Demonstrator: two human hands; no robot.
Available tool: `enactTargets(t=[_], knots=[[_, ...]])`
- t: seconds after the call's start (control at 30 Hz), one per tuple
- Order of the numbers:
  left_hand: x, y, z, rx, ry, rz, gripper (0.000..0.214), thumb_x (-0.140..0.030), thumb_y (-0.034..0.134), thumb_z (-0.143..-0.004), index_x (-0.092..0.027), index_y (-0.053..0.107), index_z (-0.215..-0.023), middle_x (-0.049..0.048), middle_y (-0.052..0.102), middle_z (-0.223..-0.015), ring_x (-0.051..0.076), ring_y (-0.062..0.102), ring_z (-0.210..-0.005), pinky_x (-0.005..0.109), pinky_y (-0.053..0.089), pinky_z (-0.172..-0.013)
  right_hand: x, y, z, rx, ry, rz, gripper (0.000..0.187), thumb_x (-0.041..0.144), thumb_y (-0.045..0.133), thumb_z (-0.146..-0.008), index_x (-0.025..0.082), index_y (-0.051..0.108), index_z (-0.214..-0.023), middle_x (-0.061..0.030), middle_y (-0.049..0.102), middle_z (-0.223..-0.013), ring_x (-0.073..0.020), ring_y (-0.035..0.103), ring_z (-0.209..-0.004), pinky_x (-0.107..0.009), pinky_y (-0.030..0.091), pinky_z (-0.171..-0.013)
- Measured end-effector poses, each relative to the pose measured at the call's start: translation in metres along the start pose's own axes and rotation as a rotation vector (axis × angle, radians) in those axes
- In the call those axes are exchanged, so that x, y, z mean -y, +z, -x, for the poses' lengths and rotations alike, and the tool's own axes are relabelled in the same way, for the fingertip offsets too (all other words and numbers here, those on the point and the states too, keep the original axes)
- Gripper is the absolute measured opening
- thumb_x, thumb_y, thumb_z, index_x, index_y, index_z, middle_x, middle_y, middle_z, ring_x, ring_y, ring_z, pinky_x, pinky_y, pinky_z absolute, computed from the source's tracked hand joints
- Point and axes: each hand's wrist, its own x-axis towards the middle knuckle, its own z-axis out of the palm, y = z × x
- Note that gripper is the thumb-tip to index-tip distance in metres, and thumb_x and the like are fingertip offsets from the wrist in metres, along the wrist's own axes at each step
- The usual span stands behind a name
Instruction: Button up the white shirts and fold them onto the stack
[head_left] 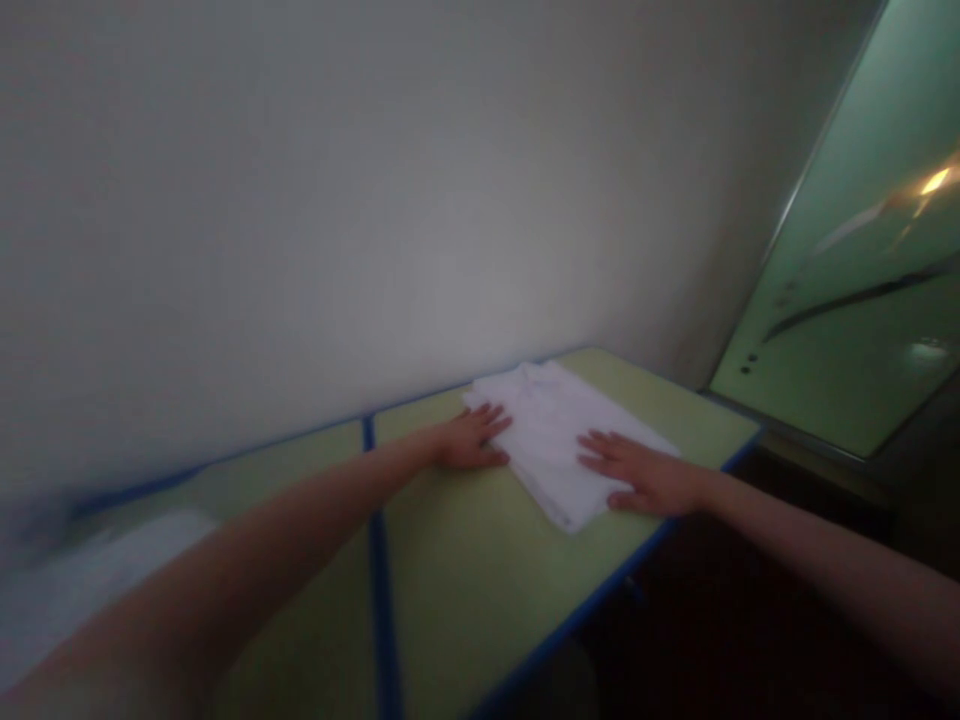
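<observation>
A folded white garment (559,420), which looks like a shirt with its collar at the wall side, lies flat on the yellow-green table (465,560). My left hand (472,437) rests with fingers spread at the garment's left edge, the fingertips on the cloth. Across from it, my right hand (637,473) lies flat with spread fingers on the right part of the garment. Neither hand grips the cloth. The picture is dim and blurred, so finer details of the garment do not show.
Blue edging (382,600) marks the seam between two table sections. More white cloth (112,570) lies at the far left, partly behind my left arm. A pale wall (375,200) backs the table. A greenish glass panel (847,320) stands to the right.
</observation>
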Motion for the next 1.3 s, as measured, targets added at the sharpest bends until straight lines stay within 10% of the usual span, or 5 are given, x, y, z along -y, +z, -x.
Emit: enactTargets(t=[0.4,0.67,1.0,1.17,1.3], knots=[[0.006,-0.014,-0.270,-0.037,0.027,-0.008,0.091,-0.076,0.028,-0.072,-0.020,0.012,-0.143,0.0109,0.002,-0.149,0.036,0.001,-0.134,0.052,0.005,-0.105,-0.225,-0.004,0.070,-0.067,0.296,0.130,0.064,0.050,0.038,-0.087,0.026,0.017,-0.142,-0.0052,0.012,-0.147,-0.0265,0.012,-0.134,-0.048,0.019,-0.108],[0.003,-0.009,-0.331,-0.060,0.026,-0.026,0.091,-0.077,0.024,-0.072,-0.021,0.011,-0.143,0.0111,0.002,-0.149,0.036,0.000,-0.134,0.053,0.006,-0.105,-0.289,0.009,0.093,-0.085,0.346,0.108,0.067,0.054,0.039,-0.084,0.027,0.017,-0.142,-0.0045,0.013,-0.147,-0.0272,0.014,-0.134,-0.049,0.017,-0.108],[-0.120,-0.013,-0.231,-0.132,0.318,-0.041,0.085,-0.069,0.027,-0.078,-0.016,0.014,-0.142,0.0135,0.010,-0.148,0.030,0.006,-0.135,0.045,0.008,-0.108,-0.176,-0.019,0.102,-0.019,0.197,0.105,0.078,0.059,0.046,-0.079,0.026,0.016,-0.142,-0.0055,0.010,-0.147,-0.0293,0.005,-0.135,-0.053,0.006,-0.107],[-0.205,-0.018,-0.124,-0.073,0.410,-0.021,0.078,-0.063,0.030,-0.081,-0.012,0.023,-0.140,0.0169,0.017,-0.146,0.030,0.014,-0.134,0.043,0.013,-0.107,-0.105,-0.029,0.110,0.050,0.273,0.039,0.068,0.057,0.039,-0.083,0.027,0.021,-0.141,-0.0060,0.018,-0.146,-0.0276,0.013,-0.134,-0.051,0.010,-0.108],[-0.209,-0.037,-0.001,0.074,0.435,-0.001,0.071,-0.058,0.037,-0.081,-0.014,0.034,-0.136,0.0149,0.026,-0.144,0.028,0.022,-0.132,0.039,0.019,-0.107,-0.040,-0.030,0.086,0.006,0.261,-0.012,0.068,0.058,0.038,-0.083,0.025,0.023,-0.141,-0.0051,0.020,-0.145,-0.0263,0.017,-0.133,-0.046,0.015,-0.109]])
